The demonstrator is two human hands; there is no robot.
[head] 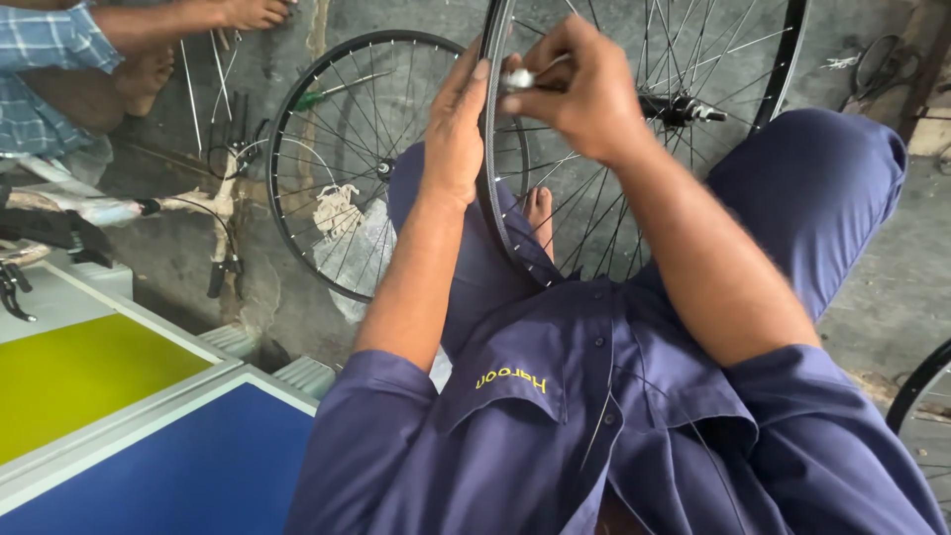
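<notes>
Blue shirt and trousers [634, 416] filled our near view. We held a bicycle wheel [634, 149] upright between our knees, its hub [679, 109] past our right hand. Left hand [456, 129]: flat against the rim, fingers straight, gripping nothing. Right hand [580, 89]: closed on a small silver tool [517, 79] at the rim. Second wheel [342, 163] leaned on the wall behind. Another person's checked sleeve [45, 69] sat far left, above a yellow and blue panel [119, 416].
</notes>
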